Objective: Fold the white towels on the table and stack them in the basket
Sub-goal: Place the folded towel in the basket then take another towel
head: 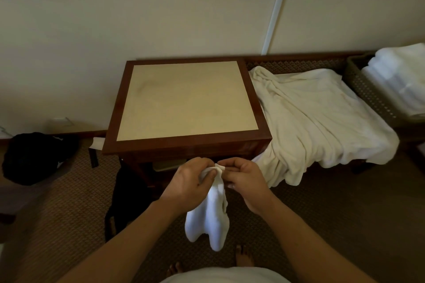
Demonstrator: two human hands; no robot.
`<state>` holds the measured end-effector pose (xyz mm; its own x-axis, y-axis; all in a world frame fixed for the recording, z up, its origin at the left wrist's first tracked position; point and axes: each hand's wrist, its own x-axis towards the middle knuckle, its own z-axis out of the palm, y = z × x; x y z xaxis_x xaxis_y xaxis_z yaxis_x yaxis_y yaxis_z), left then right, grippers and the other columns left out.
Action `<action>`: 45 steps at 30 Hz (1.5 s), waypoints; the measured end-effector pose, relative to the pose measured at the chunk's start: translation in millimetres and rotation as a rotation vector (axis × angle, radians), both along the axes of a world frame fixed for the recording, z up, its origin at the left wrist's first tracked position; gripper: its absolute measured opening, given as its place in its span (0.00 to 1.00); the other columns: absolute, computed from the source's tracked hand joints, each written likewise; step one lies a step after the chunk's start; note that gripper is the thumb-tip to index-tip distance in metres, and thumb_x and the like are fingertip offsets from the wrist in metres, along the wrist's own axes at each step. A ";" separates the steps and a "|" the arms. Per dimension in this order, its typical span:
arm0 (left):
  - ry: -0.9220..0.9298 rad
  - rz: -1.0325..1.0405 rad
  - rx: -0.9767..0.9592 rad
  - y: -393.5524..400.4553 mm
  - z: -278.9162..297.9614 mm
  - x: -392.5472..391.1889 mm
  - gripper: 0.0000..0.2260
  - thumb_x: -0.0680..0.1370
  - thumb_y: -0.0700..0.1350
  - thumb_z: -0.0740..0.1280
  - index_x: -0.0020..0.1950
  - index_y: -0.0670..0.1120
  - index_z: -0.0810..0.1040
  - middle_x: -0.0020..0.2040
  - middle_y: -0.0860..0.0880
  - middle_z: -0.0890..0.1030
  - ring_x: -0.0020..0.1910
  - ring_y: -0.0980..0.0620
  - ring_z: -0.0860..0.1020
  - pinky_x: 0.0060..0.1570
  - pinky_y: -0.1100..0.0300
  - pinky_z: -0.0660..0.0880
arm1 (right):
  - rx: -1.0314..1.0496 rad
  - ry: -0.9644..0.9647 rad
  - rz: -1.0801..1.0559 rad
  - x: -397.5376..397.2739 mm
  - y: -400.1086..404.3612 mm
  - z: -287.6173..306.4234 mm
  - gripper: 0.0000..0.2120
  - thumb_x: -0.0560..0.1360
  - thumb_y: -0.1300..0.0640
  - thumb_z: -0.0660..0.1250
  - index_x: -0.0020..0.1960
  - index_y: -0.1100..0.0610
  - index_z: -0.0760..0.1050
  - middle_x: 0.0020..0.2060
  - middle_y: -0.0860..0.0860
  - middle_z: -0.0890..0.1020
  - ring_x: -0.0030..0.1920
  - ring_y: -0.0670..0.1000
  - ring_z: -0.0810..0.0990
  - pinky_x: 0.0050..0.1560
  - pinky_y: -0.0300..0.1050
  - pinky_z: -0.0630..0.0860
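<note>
Low in the centre of the frame the left hand (192,180) and the right hand (243,179) meet just in front of the near edge of the table (187,98), both pinching the top of one small white towel (210,218); the left hand's fingers curl round a bunched bit of cloth, the right hand's thumb and forefinger nip the corner beside it, and the rest of the towel hangs straight down between the forearms in loose lobes, clear of the floor as far as can be told; the step in hand, by my reading, is finding and parting the corners of this towel before any fold is made, since it is still crumpled and not spread; the tabletop, filling the middle of the frame, has nothing lying on it; to its right a large pale cloth (315,117) sprawls over a low bench and droops off its near end; at the far right edge the basket (368,94) already holds a stack of folded white towels (400,80); the next move likely calls for drawing the two hands apart along the top hem to open the towel flat, then laying it on the tabletop to fold; the basket lies well apart to the right, so the carry afterwards will need a reach or a step that way.
</note>
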<state>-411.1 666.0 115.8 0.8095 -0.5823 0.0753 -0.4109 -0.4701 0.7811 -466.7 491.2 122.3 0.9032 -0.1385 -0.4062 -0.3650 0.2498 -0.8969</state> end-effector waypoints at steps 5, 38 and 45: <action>-0.072 0.035 -0.006 -0.4 -1.8 -1.0 0.03 0.81 0.47 0.69 0.53 0.52 0.81 0.46 0.59 0.79 0.47 0.59 0.78 0.44 0.67 0.75 | -0.051 0.014 0.082 2.3 -5.9 0.5 0.09 0.78 0.66 0.69 0.56 0.58 0.84 0.49 0.59 0.87 0.55 0.60 0.85 0.59 0.59 0.80; 0.442 0.081 -0.276 -4.8 2.5 13.0 0.02 0.78 0.46 0.74 0.50 0.52 0.85 0.47 0.52 0.85 0.47 0.52 0.84 0.50 0.52 0.81 | -0.598 -0.321 0.254 7.4 -17.2 34.1 0.13 0.81 0.65 0.63 0.58 0.48 0.74 0.49 0.42 0.81 0.53 0.43 0.80 0.52 0.34 0.75; 0.407 0.056 -0.358 -12.2 -7.3 10.5 0.11 0.75 0.55 0.71 0.51 0.52 0.88 0.64 0.59 0.78 0.60 0.58 0.79 0.56 0.55 0.81 | -0.824 -0.464 0.285 14.7 -17.6 53.9 0.14 0.81 0.66 0.62 0.61 0.50 0.72 0.51 0.42 0.79 0.54 0.45 0.79 0.53 0.33 0.72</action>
<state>-400.7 653.8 108.5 0.8436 -0.5330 -0.0652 -0.0238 -0.1584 0.9871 -452.0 473.5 176.2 0.9920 0.0290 0.1227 0.1178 -0.5600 -0.8201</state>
